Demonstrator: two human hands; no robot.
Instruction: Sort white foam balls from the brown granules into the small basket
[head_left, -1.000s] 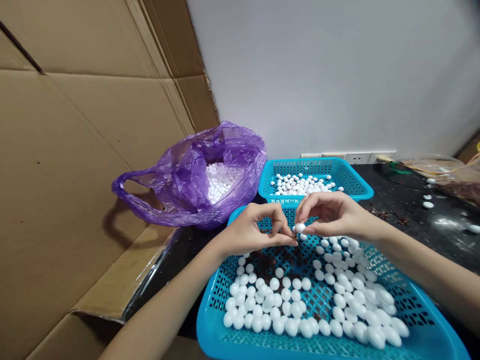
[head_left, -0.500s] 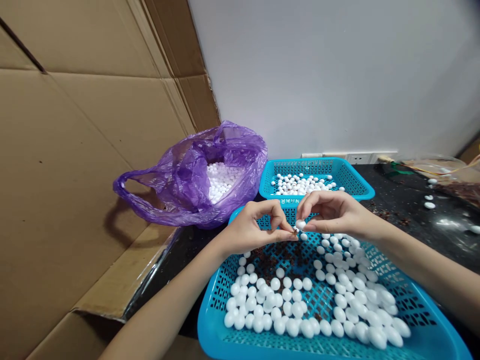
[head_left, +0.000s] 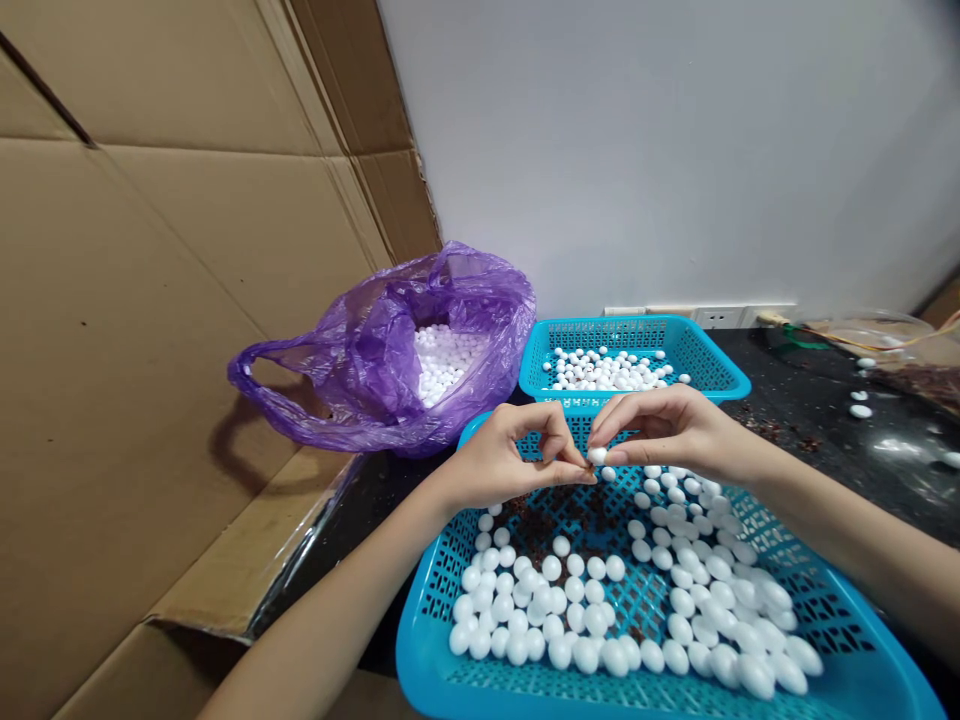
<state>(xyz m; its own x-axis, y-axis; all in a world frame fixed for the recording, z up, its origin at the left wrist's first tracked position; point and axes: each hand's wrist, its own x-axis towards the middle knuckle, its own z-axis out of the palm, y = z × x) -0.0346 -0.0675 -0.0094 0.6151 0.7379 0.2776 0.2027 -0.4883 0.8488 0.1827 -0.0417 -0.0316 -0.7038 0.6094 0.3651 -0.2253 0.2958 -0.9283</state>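
Note:
Above the near blue basket [head_left: 420, 640], my left hand [head_left: 517, 455] pinches a tiny reddish-brown piece [head_left: 590, 471] between thumb and forefinger. My right hand [head_left: 671, 430] grips a small white egg-shaped ball [head_left: 597, 456] by its fingertips. That ball touches or nearly touches the left fingertips; the exact contact is too small to make out. Below the hands, many similar white balls [head_left: 532, 600] lie in the basket, heaped along its left, front and right. Dark brown crumbly bits [head_left: 544, 520] cover part of the basket floor.
A second blue basket [head_left: 724, 375] with white pieces stands behind. To its left, an open purple plastic bag [head_left: 360, 340] holds more white balls. Cardboard [head_left: 150, 350] borders the left. Loose white pieces [head_left: 860, 411] and a plug with wires [head_left: 772, 319] lie right.
My right hand has brought the white ball slightly left and down, against or close to the left fingertips. The left hand stays in nearly the same place.

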